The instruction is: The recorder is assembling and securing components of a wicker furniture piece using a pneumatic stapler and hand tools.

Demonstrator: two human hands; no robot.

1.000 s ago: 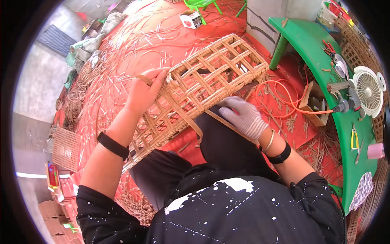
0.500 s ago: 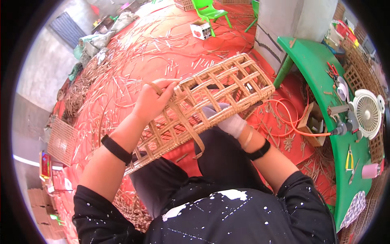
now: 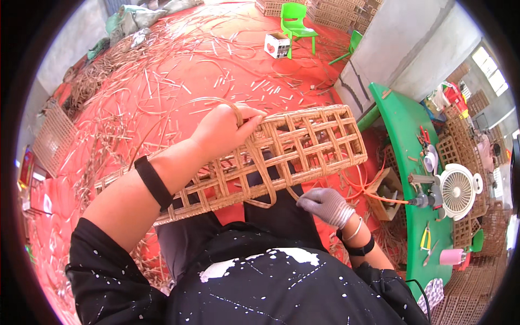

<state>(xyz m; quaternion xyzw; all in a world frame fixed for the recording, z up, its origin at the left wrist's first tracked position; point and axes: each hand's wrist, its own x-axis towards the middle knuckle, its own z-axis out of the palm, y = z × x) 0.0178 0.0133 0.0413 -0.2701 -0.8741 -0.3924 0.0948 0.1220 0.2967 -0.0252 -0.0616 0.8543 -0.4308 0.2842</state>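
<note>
Your left hand [image 3: 219, 130] hides part of the woven rattan panel [image 3: 260, 157]; your right hand's [image 3: 322, 204] fingertips disappear under its lower edge.

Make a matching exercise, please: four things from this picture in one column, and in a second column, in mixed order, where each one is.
Things
1. left hand
2. right hand
3. small white fan
4. green plastic chair

Places
A. on the green table at the right
B. on the top edge of the woven rattan frame
C. far off on the red floor
D. below the frame's lower edge, wearing a grey glove

Pairs: 1-B, 2-D, 3-A, 4-C
</note>
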